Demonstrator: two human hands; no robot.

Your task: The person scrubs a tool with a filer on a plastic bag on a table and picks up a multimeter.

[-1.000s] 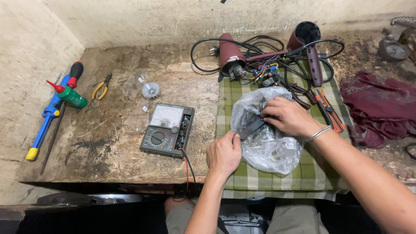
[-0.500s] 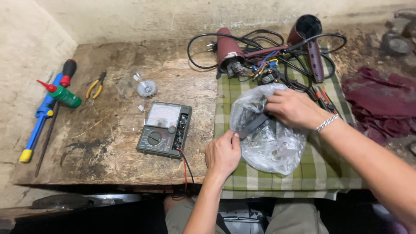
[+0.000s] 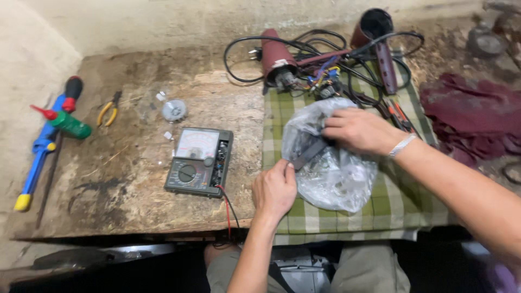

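My left hand (image 3: 274, 190) pinches the edge of a crumpled clear plastic bag (image 3: 331, 163); my right hand (image 3: 361, 130) grips its top, beside the grey analogue multimeter (image 3: 199, 161).

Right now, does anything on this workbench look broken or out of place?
Yes. The grey multimeter lies with its right side open, its insides bare. Behind the clear plastic bag, a dark red appliance lies apart, coloured wires spilling out in a tangle.
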